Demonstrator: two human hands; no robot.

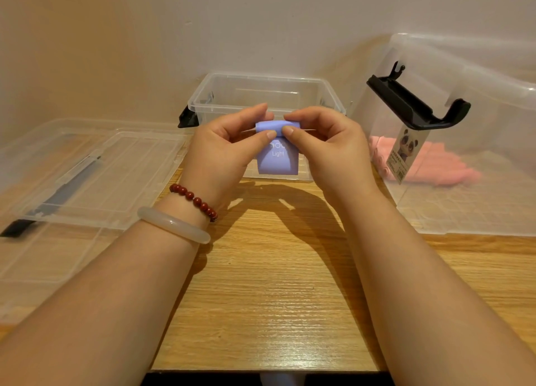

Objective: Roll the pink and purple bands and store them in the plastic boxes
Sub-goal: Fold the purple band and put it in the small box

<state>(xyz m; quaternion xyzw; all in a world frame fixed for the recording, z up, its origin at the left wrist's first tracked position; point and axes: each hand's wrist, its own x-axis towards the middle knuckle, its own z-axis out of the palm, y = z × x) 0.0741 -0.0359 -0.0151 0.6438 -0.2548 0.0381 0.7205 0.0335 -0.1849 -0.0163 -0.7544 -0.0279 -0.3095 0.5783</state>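
Both grips pinched on purple band: left hand, right hand. I judge it light, limp, springy; hold roll ends firmly.

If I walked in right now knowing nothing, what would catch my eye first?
Two hands, the left hand and right hand, meet mid-air at the centre, pinching a half-rolled purple band printed "Light". Behind it sits an open clear plastic box. At the right, a larger clear box with a black handle holds pink bands.
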